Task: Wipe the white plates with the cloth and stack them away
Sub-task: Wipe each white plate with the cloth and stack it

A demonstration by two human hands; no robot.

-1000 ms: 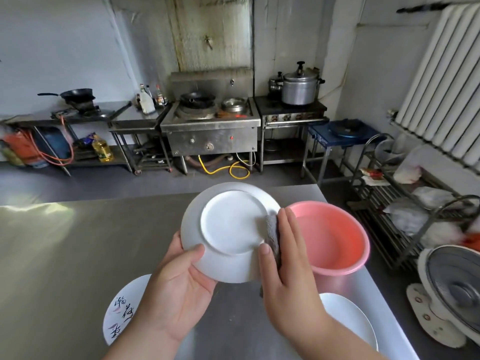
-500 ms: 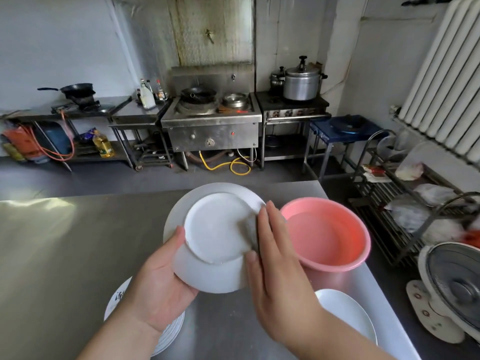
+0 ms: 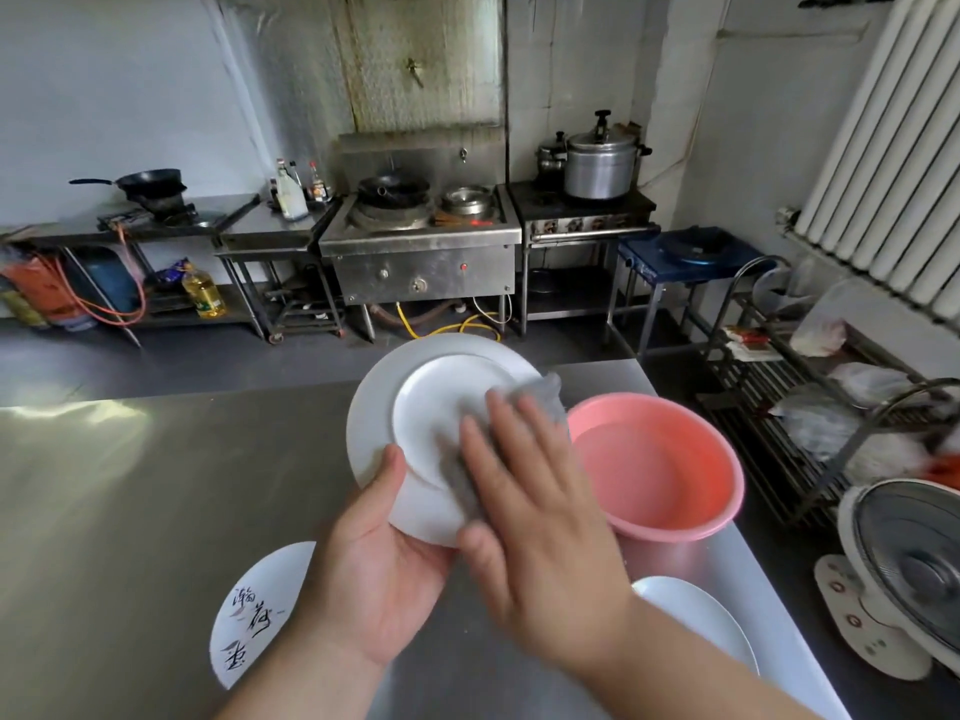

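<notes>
White round plate w/ black brush lettering (image 3: 260, 610) lies lower left on steel table (image 3: 130, 485). Left hand (image 3: 379, 579) grips the rim of plain white round plate (image 3: 415, 407), held tilted above the table. Right hand (image 3: 535, 517), fingers straight & spread, presses grey cloth (image 3: 540, 402) flat on it, w/ pink plastic basin (image 3: 665, 459) just right.

Only text visible: black brush-script Chinese characters, three in a slanted column, on the white plate (image 3: 260, 610) lying on the bench (image 3: 130, 511) at 7 o'clock; exact characters unclear. Oil bottle (image 3: 203, 293) label at 10 o'clock too small to read.
</notes>
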